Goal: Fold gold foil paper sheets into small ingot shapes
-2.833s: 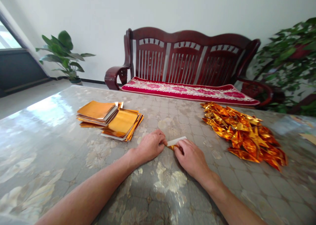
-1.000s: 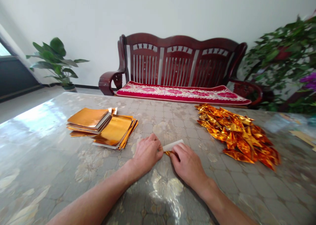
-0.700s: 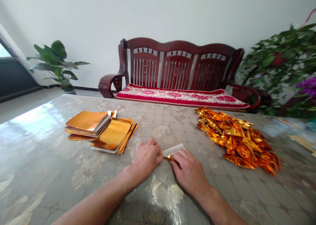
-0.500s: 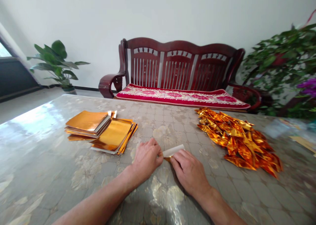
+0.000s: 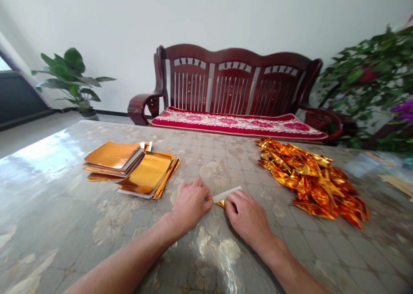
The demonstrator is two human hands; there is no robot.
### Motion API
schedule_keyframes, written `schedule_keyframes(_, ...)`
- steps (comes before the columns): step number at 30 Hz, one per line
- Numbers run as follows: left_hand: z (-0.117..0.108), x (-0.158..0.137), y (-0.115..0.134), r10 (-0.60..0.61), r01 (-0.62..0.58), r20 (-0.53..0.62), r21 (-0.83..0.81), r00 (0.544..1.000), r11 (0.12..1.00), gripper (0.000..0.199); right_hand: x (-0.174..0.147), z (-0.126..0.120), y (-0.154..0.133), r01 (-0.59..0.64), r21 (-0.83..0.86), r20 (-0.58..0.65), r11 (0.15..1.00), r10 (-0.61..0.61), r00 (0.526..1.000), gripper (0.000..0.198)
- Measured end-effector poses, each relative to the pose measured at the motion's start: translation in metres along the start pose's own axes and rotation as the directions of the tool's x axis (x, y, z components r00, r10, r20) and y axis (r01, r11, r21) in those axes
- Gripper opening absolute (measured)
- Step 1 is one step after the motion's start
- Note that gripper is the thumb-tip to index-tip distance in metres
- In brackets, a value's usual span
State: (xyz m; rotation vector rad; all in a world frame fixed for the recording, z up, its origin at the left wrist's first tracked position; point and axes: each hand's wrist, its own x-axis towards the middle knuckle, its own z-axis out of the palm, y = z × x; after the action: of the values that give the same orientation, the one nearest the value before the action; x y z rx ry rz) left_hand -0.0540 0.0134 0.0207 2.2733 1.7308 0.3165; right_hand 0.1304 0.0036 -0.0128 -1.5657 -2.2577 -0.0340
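A small folded piece of gold foil paper with a white backing [image 5: 226, 194] lies low over the middle of the glossy grey-beige, flower-patterned table [image 5: 64, 216], well in from the far edge, its white strip uppermost and a bit of gold showing beneath. The left hand [image 5: 192, 203] pinches its left end between thumb and fingertips; the right hand [image 5: 248, 214] grips the other end, fingers curled over it and thumb at the near side. Held at both ends, it seems kept taut and steady, and the tabletop so close below probably gives something firm to press against; whether it touches the table is hidden by the fingers. To the left, between the hands and the table's far left corner, sit two overlapping stacks of flat, square gold foil sheets [image 5: 151, 170], turned at different angles, likely placed there for the left hand's easy reach. On the right, nearer the far edge, spreads a loose heap of pointed, folded gold-orange foil shapes [image 5: 318, 180], apparently set apart so folded and flat paper do not mix. Beyond that heap, towards the right, lies a crumpled clear plastic wrapping [image 5: 368, 164], seemingly pushed aside, its contents too blurred to tell.
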Motion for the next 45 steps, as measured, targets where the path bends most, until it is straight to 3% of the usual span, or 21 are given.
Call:
schedule_keyframes(15,0.017,0.001,0.001,-0.042,0.041,-0.062,-0.016,0.997,0.999,0.026,0.001,0.002,-0.001,0.012,-0.041,-0.011,0.999,-0.013,1.000,0.021)
schedule_keyframes(23,0.022,0.004,-0.001,-0.079,0.073,-0.097,-0.072,0.992,0.995,0.019,0.001,0.004,0.000,0.003,-0.055,0.011,0.998,-0.003,1.000,0.018)
schedule_keyframes(27,0.026,0.004,-0.001,-0.071,0.053,-0.176,-0.106,0.982,0.993,0.013,0.002,0.003,-0.001,-0.008,-0.050,0.029,0.999,0.009,1.000,0.016)
schedule_keyframes(31,0.028,0.001,0.001,0.063,-0.095,-0.243,-0.122,0.968,0.988,0.003,0.003,0.002,-0.001,-0.036,-0.025,0.051,0.999,0.037,0.998,0.014)
schedule_keyframes(36,0.037,-0.003,0.002,0.340,-0.352,-0.176,-0.038,0.924,0.935,0.020,0.003,0.000,0.001,-0.073,0.019,0.075,0.997,0.072,0.995,0.013)
schedule_keyframes(45,0.038,-0.010,0.005,0.465,-0.431,-0.102,0.243,0.879,0.869,0.009,0.002,0.002,0.009,-0.096,0.170,0.058,0.981,0.087,0.995,0.014)
